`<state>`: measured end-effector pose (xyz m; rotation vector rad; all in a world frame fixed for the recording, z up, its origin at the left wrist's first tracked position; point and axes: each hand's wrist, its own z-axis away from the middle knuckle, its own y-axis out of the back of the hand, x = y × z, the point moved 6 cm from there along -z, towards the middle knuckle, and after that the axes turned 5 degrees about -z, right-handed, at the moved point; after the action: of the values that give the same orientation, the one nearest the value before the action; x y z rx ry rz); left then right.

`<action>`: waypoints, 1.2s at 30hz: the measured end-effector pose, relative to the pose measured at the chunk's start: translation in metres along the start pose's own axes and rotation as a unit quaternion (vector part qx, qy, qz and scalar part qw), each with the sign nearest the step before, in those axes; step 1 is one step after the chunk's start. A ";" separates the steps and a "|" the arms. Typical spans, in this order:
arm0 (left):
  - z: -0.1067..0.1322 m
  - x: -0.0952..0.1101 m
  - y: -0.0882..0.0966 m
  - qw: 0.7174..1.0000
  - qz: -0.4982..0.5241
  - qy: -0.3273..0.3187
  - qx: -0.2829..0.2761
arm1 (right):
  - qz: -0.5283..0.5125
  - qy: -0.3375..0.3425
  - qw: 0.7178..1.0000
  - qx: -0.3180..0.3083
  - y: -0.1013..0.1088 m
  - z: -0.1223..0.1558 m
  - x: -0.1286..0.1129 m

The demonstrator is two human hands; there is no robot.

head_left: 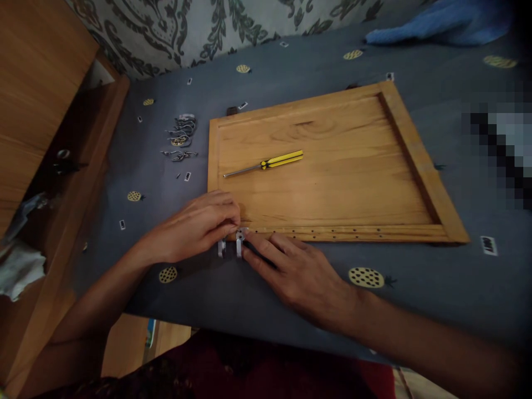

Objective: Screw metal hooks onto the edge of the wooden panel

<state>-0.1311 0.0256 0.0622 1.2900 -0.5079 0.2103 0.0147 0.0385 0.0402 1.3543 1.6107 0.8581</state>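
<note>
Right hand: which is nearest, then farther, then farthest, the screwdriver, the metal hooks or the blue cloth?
1. screwdriver, on the wooden panel, ahead of the right hand.
2. metal hooks, far left on the table.
3. blue cloth, far right corner.

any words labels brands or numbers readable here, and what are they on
No text can be read anywhere.
The small black-and-white marks on the grey cloth: too small and blurred to read.
The screwdriver: yellow and black handle, no lettering shows.
The wooden board: no print visible.
The metal piece between the left hand and right hand: no marking visible.
The blocky patch at the right: blurred, unreadable.
</note>
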 end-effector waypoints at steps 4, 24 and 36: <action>-0.001 0.002 0.000 1.000 -0.002 0.001 -0.013 | 0.008 0.000 1.000 -0.002 0.001 0.001 0.000; -0.001 0.000 0.002 0.999 0.023 0.020 0.042 | 0.010 -0.003 1.000 -0.009 -0.001 0.001 0.001; 0.019 0.001 -0.004 0.998 -0.049 0.000 0.045 | 0.001 -0.002 1.000 -0.019 -0.002 0.001 0.000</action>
<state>-0.1326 0.0061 0.0625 1.3985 -0.4374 0.1521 0.0150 0.0384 0.0379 1.3298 1.5823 0.8829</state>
